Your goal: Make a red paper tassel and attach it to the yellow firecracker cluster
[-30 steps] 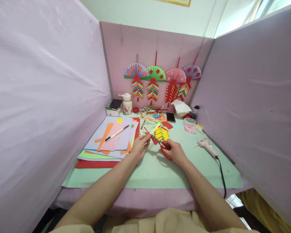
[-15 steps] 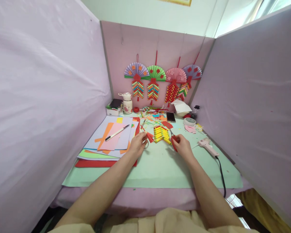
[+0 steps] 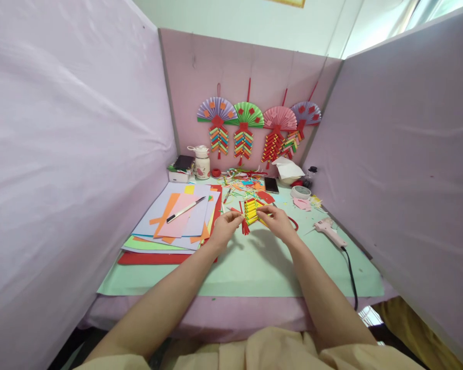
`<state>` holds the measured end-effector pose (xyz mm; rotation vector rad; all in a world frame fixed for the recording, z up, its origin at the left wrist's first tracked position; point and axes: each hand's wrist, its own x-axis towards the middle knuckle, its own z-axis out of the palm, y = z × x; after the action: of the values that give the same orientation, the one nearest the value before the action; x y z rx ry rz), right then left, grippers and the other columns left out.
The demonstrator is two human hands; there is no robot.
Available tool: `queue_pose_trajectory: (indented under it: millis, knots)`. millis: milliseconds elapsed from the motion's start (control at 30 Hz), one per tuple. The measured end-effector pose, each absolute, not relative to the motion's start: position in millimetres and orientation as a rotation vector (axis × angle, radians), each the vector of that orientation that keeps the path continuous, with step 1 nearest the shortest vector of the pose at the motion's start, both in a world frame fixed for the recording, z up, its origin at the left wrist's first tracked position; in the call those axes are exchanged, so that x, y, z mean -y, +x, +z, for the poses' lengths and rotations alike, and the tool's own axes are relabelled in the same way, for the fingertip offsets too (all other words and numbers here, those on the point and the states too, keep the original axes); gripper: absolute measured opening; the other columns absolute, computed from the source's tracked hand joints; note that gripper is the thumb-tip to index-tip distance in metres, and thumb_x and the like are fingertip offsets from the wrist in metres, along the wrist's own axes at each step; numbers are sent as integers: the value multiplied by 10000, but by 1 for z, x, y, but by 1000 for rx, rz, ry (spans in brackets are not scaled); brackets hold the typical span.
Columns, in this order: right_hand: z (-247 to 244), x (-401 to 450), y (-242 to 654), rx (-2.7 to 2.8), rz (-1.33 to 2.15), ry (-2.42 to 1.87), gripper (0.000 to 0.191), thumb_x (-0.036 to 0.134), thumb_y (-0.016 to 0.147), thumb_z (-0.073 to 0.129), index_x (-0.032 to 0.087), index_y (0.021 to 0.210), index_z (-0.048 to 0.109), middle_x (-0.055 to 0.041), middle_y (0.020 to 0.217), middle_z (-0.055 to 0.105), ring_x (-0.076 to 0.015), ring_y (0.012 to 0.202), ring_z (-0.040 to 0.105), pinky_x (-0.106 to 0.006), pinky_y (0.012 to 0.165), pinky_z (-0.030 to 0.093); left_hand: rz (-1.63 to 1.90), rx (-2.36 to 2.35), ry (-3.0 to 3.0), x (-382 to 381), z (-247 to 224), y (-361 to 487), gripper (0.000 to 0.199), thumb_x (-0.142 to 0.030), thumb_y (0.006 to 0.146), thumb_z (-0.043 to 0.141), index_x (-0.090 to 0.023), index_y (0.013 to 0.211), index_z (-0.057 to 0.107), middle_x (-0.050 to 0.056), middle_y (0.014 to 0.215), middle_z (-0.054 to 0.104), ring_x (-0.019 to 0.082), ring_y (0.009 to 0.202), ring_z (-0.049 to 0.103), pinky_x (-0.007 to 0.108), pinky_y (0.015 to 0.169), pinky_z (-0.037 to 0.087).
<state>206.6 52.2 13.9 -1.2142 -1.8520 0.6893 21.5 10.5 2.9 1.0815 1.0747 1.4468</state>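
Note:
My left hand [image 3: 227,227] is closed in a pinch on a red paper tassel [image 3: 246,227], whose cut strips hang down just past the fingertips. My right hand [image 3: 277,222] has its thumb and fingers together over a chevron of yellow paper rolls [image 3: 250,209] with red and green trim. The hand covers part of the rolls' right side, and what its fingertips hold, if anything, is hidden. Beside my right hand, on the table, lie red-handled scissors [image 3: 294,223], mostly hidden behind it.
Coloured paper sheets [image 3: 146,244] with a pen [image 3: 185,209] on top lie at left. A glue gun [image 3: 331,234] with a black cord is at right. Behind are paper scraps [image 3: 239,183], a phone [image 3: 271,185], a tape roll [image 3: 301,192] and a bottle [image 3: 202,165]. Paper fan ornaments [image 3: 249,114] hang on the back panel.
My right hand has let go of the scissors, which now lie beside it, and moved left over the yellow rolls. My left hand has shifted slightly right, with the tassel now hanging lower.

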Motion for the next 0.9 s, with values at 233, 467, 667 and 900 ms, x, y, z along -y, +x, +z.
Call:
queue_pose_trajectory:
  millis: [233,467,667,900]
  knots:
    - [8,-34,180,1583,1186,-1000,299,450,691,692,169,792,675,-28,773,676,-154,722,594,-287,709,458,1447,-1183,1339,-10,-1,23,155,-323,667,716,-176,716,705,37,732,670,172,705,574,279,694,425]
    - [-1,-37,183,1570,1154,-1092,300,454,672,687,160,725,669,-19,698,656,-132,643,549,-258,624,434,1459,-1219,1432,-5,3,23,86,-280,658,715,-204,694,728,47,732,691,203,730,600,290,680,441]
    - [-2,-33,184,1608,1154,-1113,276,432,682,665,156,682,655,1,651,627,-118,619,525,-238,596,407,1436,-1159,1541,-9,0,20,64,-282,653,728,-218,645,725,51,732,681,199,734,595,290,692,443]
    - [-1,-42,194,1661,968,-1142,339,492,758,589,167,801,674,-21,757,675,-145,692,584,-256,652,436,1419,-1212,1432,-7,3,24,91,-285,663,715,-199,691,714,44,743,673,184,734,581,291,701,455]
